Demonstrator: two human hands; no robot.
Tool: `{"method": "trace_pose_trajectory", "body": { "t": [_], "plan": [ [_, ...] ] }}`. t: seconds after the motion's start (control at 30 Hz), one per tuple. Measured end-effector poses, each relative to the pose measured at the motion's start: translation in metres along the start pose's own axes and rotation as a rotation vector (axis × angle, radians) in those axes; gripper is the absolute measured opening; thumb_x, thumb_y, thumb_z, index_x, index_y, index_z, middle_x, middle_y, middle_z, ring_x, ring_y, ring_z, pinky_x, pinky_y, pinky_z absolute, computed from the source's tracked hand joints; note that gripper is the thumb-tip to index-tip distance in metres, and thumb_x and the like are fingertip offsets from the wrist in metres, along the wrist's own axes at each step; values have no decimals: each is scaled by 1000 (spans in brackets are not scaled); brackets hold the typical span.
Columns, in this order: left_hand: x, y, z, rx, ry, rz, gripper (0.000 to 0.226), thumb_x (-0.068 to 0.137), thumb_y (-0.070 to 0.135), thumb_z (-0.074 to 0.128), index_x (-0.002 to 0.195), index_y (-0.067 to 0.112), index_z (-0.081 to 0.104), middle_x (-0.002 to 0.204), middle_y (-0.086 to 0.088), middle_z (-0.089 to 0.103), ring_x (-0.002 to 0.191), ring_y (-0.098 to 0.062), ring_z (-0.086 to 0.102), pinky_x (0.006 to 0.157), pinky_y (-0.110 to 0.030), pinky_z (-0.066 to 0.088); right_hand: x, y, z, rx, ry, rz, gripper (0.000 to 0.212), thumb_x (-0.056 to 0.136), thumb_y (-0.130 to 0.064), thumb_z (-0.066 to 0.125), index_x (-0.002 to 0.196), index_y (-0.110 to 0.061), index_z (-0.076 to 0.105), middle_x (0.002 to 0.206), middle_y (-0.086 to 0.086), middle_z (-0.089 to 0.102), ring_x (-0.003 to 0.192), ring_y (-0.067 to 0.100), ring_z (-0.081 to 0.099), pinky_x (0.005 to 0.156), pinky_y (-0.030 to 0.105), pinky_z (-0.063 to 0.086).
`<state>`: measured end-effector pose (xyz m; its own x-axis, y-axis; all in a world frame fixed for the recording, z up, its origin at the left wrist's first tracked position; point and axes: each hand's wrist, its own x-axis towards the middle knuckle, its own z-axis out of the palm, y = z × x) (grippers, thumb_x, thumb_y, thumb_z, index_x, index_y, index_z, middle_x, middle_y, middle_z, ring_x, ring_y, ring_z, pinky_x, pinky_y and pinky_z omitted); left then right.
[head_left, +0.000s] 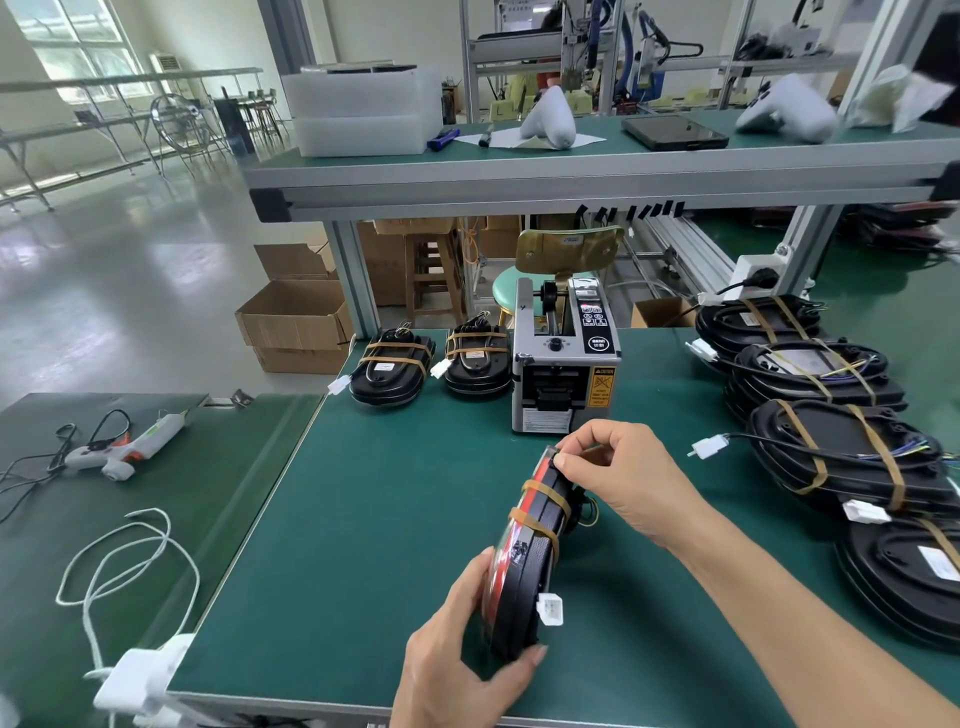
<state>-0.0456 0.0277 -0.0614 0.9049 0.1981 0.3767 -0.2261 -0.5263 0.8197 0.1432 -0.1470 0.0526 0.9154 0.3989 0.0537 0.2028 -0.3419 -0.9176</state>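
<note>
A black lamp unit with a red lens (524, 566) stands on its edge over the green mat, bound by two tan rubber bands, a white connector hanging at its near end. My left hand (457, 654) grips its near end, thumb curled under the black housing. My right hand (618, 473) pinches the far top end with fingertips curled on the edge.
A grey tape dispenser (563, 364) stands behind the unit. Two banded lamp units (392, 366) lie to its left, several more (841, 457) are stacked at the right. A glue gun (122, 447) and white cord (124, 561) lie on the left table. An upper shelf (571, 176) overhangs.
</note>
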Motion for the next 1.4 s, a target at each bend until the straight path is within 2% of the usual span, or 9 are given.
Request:
{"method": "trace_pose_trajectory", "body": {
  "t": [0.2,0.53,0.8,0.93,1.0,1.17,1.27,1.4],
  "plan": [
    [-1,2,0,-6,5,-4,96,67,38,94,152,40,49,127,25,73,113,1,72,98,-8,49,2,-2,0,-35,6,9,9,85,-25,79,77,-22,75,81,-3,78,78,19,73,77,37,64],
    [-1,3,0,-16,11,-18,97,67,38,94,153,39,48,128,25,73,114,1,72,99,-9,49,6,-4,0,-59,-5,18,9,84,-27,80,78,-31,76,82,-9,77,77,9,72,72,26,60],
    [-1,5,-1,-3,3,-17,93,68,38,94,151,35,54,128,25,72,114,0,72,100,-11,50,8,-5,0,-70,21,42,10,81,-25,82,73,-23,76,75,-6,75,76,15,71,67,26,58],
    [0,6,-1,-1,10,-12,97,67,38,94,152,39,49,126,27,73,112,2,72,97,-8,49,8,-5,1,-74,54,47,12,78,-26,85,76,-20,74,78,-6,74,76,15,70,70,28,59],
    [-1,6,-1,3,15,-10,97,67,38,94,152,42,48,125,27,73,111,3,73,97,-6,48,8,-6,0,-49,55,49,14,78,-24,86,83,-21,73,82,-4,75,80,15,70,73,28,60],
    [-2,4,-1,13,10,-10,98,67,40,95,153,43,47,128,28,72,112,3,72,97,-8,50,9,-5,2,58,31,57,20,78,-28,89,90,-24,74,86,-5,75,75,-1,67,65,11,51],
    [-1,3,-1,18,-3,-3,98,68,40,95,154,42,47,129,28,71,113,3,72,97,-8,50,9,-1,7,75,20,77,19,80,-28,89,91,-23,75,87,-4,76,77,2,68,69,16,55],
    [-1,3,0,19,2,-11,97,68,39,95,154,37,50,130,26,72,114,2,72,98,-8,49,11,3,10,232,-50,161,5,87,-18,84,88,-20,80,87,0,79,79,8,69,68,16,54]
  ]
}}
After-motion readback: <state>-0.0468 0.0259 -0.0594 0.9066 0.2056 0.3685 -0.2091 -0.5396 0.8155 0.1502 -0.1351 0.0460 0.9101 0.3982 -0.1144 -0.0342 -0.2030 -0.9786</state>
